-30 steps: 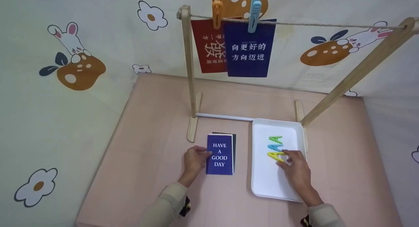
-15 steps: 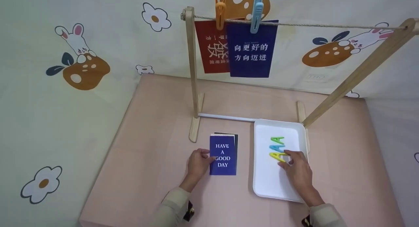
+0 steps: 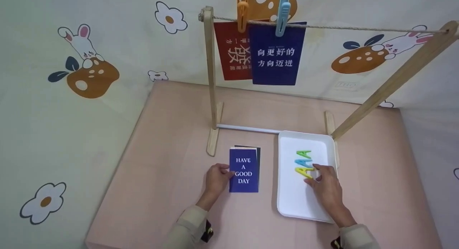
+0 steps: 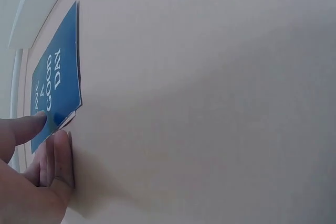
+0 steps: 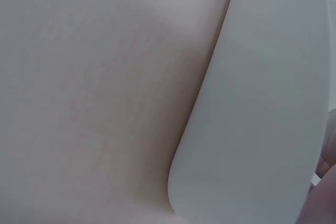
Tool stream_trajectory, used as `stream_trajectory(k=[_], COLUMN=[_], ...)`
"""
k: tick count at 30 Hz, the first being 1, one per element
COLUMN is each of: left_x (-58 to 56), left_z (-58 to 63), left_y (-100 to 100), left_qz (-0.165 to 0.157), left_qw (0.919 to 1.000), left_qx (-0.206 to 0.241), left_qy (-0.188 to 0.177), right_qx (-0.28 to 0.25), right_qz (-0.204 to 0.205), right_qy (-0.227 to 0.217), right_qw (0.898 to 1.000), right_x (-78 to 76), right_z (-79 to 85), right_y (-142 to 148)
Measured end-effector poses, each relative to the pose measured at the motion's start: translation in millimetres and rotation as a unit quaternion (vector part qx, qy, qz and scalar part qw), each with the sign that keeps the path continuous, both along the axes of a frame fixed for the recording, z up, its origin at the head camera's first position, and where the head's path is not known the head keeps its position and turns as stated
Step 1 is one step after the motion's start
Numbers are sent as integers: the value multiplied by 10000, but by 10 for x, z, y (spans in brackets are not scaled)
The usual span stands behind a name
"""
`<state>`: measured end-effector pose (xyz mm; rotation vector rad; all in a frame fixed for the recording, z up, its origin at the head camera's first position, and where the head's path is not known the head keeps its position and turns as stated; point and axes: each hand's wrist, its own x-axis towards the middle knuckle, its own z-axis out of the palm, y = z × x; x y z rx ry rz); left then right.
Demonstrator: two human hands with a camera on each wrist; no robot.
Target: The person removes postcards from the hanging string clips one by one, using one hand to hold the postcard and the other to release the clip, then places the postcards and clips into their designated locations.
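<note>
On the table in the head view lies a blue card [image 3: 247,156] reading "HAVE A GOOD DAY", on top of other cards, one with a dark edge [image 3: 259,157]. My left hand [image 3: 216,181] pinches its left edge; the left wrist view has the thumb on the card's face [image 4: 64,72] and the fingers along its edge. At right, my right hand [image 3: 328,187] reaches over a white tray [image 3: 289,206], thumb and index finger pinching the legs of a yellow clothespin [image 3: 303,173]. A blue clothespin [image 3: 304,161] and a green clothespin [image 3: 304,152] lie just beyond it.
Behind stands a wooden rack with a left post [image 3: 209,69], a slanting right post [image 3: 391,84] and a rope [image 3: 358,27]. An orange clothespin [image 3: 242,17] and a light blue clothespin [image 3: 283,17] hold a red card [image 3: 233,69] and a blue card [image 3: 276,75] there.
The head view has shifted slightly. My left thumb sits a little lower on the card, and the yellow clothespin has turned slightly between my right fingertips.
</note>
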<state>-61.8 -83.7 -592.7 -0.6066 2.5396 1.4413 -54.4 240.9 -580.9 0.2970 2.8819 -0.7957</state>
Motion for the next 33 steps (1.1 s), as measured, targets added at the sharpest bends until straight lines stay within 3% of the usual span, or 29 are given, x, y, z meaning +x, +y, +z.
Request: stream_trajectory(k=[7,14,17,25,33], left_x=[26,14,5,-20,18], left_z=[14,160,255,460,775], left_y=[8,-47,-78,-114,-130], left_qz=[69,-91,-248,-436,-687], left_qw=[9996,9983,9973,9971,9967], left_qx=[15,440,503,570,394], left_qy=[275,-376,-483,-258,191], right_qx=[0,6,38,177,310], right_qz=[-85,-124,-28,349,718], right_qy=[92,158,314,1130,1661], right_qw=[9999,9998,9995,9928,9830], right_x=[1,-8,-17,2,9], right_z=[5,77,158,385,615], right_y=[-24,-73,-92,-177,-255])
